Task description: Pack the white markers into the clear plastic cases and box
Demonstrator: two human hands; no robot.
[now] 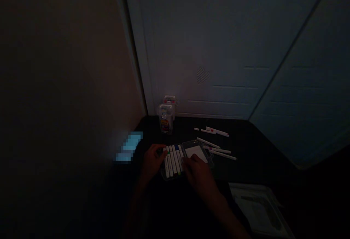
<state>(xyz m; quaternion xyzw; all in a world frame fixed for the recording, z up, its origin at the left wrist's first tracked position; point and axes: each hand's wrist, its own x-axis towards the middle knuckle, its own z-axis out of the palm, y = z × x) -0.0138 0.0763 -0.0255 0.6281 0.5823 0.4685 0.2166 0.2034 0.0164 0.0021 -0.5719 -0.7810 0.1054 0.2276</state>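
An open clear plastic marker case (167, 178) lies on the dark table, with several white markers (172, 160) side by side in its left half. My left hand (153, 160) is closed at the case's left edge, its thumb over the outermost marker. At the right end of the row, my right hand (198, 171) is closed with fingertips together, and what they hold is hidden in the dimness. The case's lid (193, 144) is folded out to the right, and a white sheet (196, 153) lies in it, partly behind my right hand.
Several loose white markers (222, 155) lie right of the case, and more markers (217, 131) lie behind. Two clear upright containers (166, 122) stand at the back left. A blurred bright rectangle (129, 146) is at left. A pale translucent box (257, 206) sits at front right.
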